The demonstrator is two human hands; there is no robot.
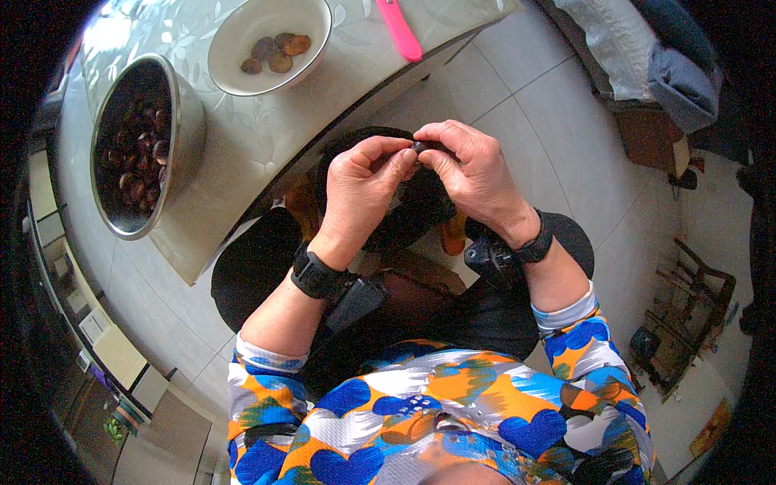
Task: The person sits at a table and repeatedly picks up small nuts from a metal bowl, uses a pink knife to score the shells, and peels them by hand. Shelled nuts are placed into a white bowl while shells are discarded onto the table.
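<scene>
My left hand [368, 176] and my right hand [470, 167] meet above a dark bin or bag between my knees. Between their thumbs and fingertips they hold a small dark brown piece [418, 147], which looks like a chestnut or its shell; the fingers hide most of it. On the table at the upper left, a steel bowl [193, 115] contains many brown chestnuts [140, 160]. Beside it, a white bowl [227, 42] with a dark rim holds several peeled, brownish nuts [280, 62]. A pink-handled tool [400, 33], perhaps a folding knife, lies near the table's edge.
The table [242, 145] has a patterned cover, and its edge runs diagonally just beyond my left hand. A wooden chair [697, 303] stands far right on the tiled floor. Furniture with light cloth [618, 54] is at the upper right.
</scene>
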